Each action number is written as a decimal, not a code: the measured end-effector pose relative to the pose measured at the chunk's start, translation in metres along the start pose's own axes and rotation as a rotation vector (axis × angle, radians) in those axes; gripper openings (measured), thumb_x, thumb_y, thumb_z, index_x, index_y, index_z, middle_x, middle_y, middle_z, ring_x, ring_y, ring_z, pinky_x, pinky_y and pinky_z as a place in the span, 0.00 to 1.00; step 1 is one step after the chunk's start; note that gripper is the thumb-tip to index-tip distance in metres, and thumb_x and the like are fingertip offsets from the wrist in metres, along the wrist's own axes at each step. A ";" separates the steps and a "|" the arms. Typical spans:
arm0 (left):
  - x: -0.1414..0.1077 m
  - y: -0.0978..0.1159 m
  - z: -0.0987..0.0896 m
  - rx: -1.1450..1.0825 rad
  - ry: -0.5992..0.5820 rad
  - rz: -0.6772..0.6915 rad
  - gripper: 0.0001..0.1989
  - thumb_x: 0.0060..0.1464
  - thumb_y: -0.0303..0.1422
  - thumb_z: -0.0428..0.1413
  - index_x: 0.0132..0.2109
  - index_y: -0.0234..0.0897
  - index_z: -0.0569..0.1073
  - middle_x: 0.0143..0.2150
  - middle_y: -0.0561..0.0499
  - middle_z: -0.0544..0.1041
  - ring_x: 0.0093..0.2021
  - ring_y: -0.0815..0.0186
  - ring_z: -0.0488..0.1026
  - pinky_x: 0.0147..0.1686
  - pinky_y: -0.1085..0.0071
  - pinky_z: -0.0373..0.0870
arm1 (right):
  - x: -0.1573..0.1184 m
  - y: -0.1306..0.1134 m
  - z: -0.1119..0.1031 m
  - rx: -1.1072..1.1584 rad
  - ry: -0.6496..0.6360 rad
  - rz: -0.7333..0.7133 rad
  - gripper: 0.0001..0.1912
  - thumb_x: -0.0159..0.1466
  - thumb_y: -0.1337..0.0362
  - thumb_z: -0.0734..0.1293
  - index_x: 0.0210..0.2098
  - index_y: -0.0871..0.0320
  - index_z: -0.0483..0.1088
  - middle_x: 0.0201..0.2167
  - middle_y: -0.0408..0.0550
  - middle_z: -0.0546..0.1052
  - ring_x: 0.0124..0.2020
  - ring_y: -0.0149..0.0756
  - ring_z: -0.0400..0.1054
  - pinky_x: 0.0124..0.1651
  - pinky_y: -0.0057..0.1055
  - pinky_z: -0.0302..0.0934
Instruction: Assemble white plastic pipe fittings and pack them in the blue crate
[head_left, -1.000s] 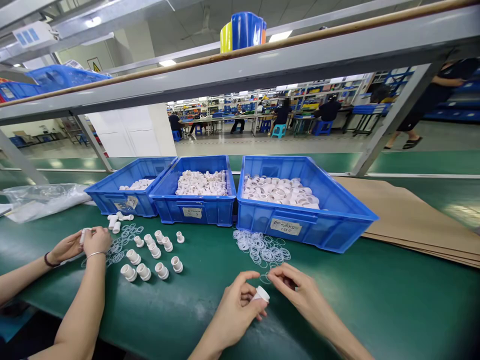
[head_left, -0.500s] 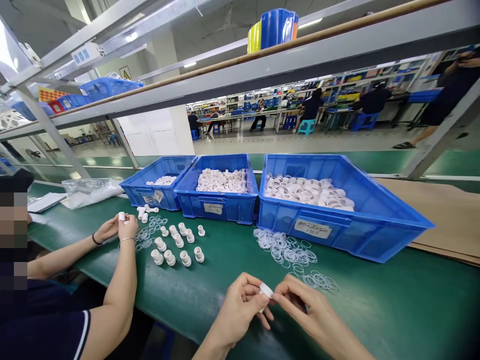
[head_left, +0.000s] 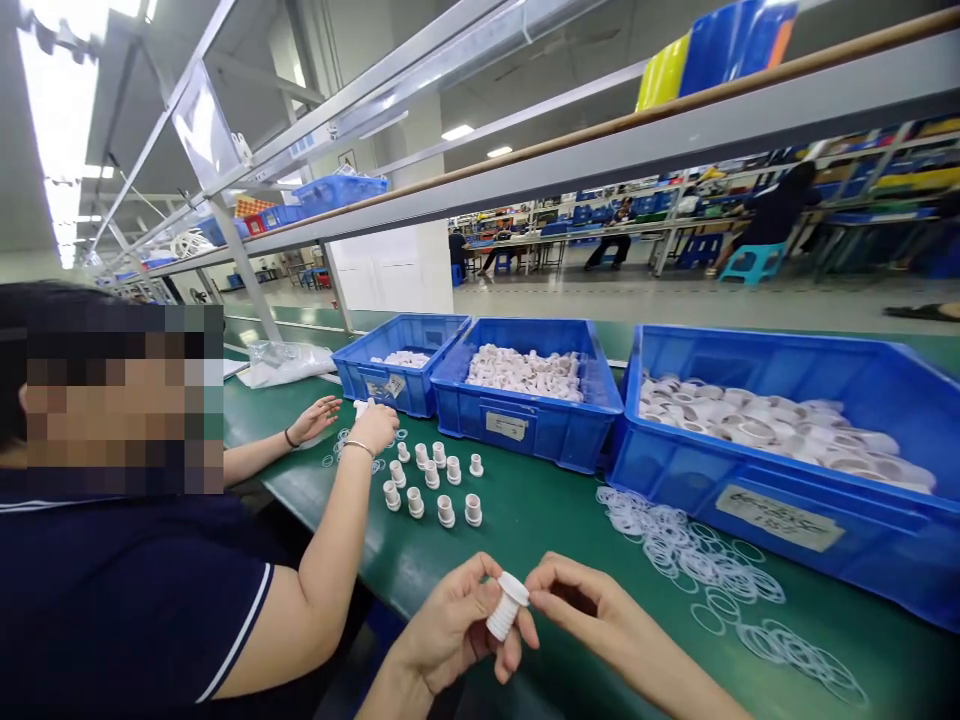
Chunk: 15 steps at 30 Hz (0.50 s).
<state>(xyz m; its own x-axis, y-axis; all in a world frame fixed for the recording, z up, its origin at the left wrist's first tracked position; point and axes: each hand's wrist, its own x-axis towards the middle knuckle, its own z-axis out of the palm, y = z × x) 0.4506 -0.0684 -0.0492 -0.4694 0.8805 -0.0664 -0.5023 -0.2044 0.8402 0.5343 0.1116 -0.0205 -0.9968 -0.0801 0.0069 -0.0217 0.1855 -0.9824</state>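
My left hand (head_left: 469, 615) grips a white threaded plastic fitting (head_left: 508, 607), tilted, with its wide flange at the top. The thumb and fingers of my right hand (head_left: 581, 600) are pinched together at the flange's edge; whether a thin ring is between them I cannot make out. To the right, clear thin rings (head_left: 694, 550) lie in a loose spread on the green table (head_left: 555, 500). Several white flanged fittings (head_left: 432, 475) stand upright in a group to the left of my hands.
Three blue bins stand along the back: a left bin (head_left: 386, 385), a middle bin (head_left: 555, 437) and a right bin (head_left: 675, 490), all holding white parts. At the left, a co-worker's hand (head_left: 375, 428) is by white pieces near more rings (head_left: 337, 448). A shelf rail (head_left: 525, 185) crosses above.
The view has swung left, so bins and table appear further right. The fitting in my left hand has tipped, showing its threaded side. The co-worker's hands have moved apart, one towards the white pieces.
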 end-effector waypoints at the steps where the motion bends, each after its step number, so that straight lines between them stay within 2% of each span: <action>1: -0.005 0.003 -0.006 0.108 0.064 0.013 0.20 0.56 0.48 0.58 0.40 0.39 0.60 0.31 0.48 0.76 0.21 0.71 0.69 0.19 0.78 0.64 | 0.004 0.003 0.001 -0.058 0.030 0.005 0.19 0.67 0.47 0.63 0.33 0.55 0.73 0.32 0.44 0.74 0.34 0.37 0.65 0.39 0.30 0.58; 3: -0.015 0.005 -0.018 0.474 0.259 0.068 0.16 0.58 0.45 0.56 0.39 0.39 0.62 0.31 0.50 0.74 0.27 0.68 0.71 0.26 0.74 0.67 | 0.007 0.012 -0.001 -0.143 0.086 0.032 0.20 0.67 0.45 0.63 0.33 0.54 0.73 0.32 0.44 0.72 0.33 0.36 0.62 0.36 0.30 0.56; 5: -0.022 0.002 -0.031 0.949 0.461 0.152 0.08 0.61 0.39 0.51 0.38 0.39 0.67 0.34 0.49 0.73 0.35 0.63 0.72 0.35 0.68 0.68 | 0.003 0.024 -0.009 -0.174 0.138 0.074 0.20 0.66 0.44 0.62 0.34 0.53 0.73 0.31 0.44 0.71 0.32 0.36 0.60 0.34 0.30 0.56; 6: -0.024 0.001 -0.036 1.152 0.544 0.183 0.07 0.61 0.35 0.48 0.37 0.39 0.69 0.37 0.48 0.73 0.38 0.61 0.71 0.39 0.66 0.68 | -0.002 0.030 -0.015 -0.172 0.168 0.096 0.20 0.65 0.43 0.62 0.34 0.52 0.73 0.30 0.44 0.70 0.32 0.37 0.60 0.34 0.29 0.56; 8: -0.019 0.009 -0.047 1.341 0.602 0.178 0.08 0.60 0.33 0.47 0.36 0.41 0.71 0.40 0.46 0.73 0.42 0.57 0.71 0.41 0.62 0.67 | -0.014 0.041 -0.029 -0.150 0.232 0.142 0.21 0.64 0.41 0.63 0.33 0.52 0.73 0.29 0.43 0.69 0.30 0.36 0.59 0.31 0.29 0.56; 10: -0.002 0.037 -0.057 1.321 0.572 0.133 0.06 0.59 0.37 0.52 0.36 0.43 0.72 0.39 0.46 0.74 0.42 0.57 0.72 0.39 0.63 0.69 | -0.031 0.049 -0.046 -0.122 0.308 0.188 0.22 0.61 0.40 0.64 0.33 0.52 0.73 0.27 0.43 0.68 0.27 0.34 0.57 0.27 0.28 0.54; 12: 0.028 0.082 -0.066 1.267 0.511 0.142 0.08 0.58 0.42 0.57 0.38 0.44 0.73 0.40 0.47 0.74 0.41 0.61 0.72 0.39 0.65 0.70 | -0.049 0.054 -0.062 -0.098 0.387 0.232 0.23 0.59 0.39 0.66 0.33 0.52 0.74 0.25 0.42 0.67 0.23 0.32 0.54 0.24 0.27 0.52; 14: 0.064 0.130 -0.073 1.251 0.472 0.188 0.14 0.62 0.44 0.52 0.44 0.39 0.72 0.42 0.48 0.75 0.38 0.65 0.72 0.39 0.65 0.72 | -0.065 0.058 -0.077 -0.067 0.488 0.259 0.23 0.57 0.38 0.67 0.32 0.52 0.74 0.24 0.41 0.66 0.21 0.30 0.51 0.22 0.26 0.49; 15: 0.081 0.150 -0.074 1.244 0.448 0.204 0.14 0.65 0.43 0.47 0.44 0.39 0.72 0.41 0.48 0.75 0.36 0.66 0.71 0.37 0.66 0.72 | -0.072 0.061 -0.084 -0.046 0.536 0.269 0.23 0.56 0.38 0.67 0.31 0.52 0.74 0.24 0.41 0.66 0.20 0.28 0.50 0.21 0.26 0.48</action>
<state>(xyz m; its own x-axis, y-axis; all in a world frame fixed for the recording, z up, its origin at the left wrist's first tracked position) 0.2832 -0.0591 0.0313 -0.7726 0.6169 0.1500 0.4839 0.4192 0.7682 0.5986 0.2111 -0.0655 -0.8674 0.4785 -0.1363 0.2455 0.1734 -0.9537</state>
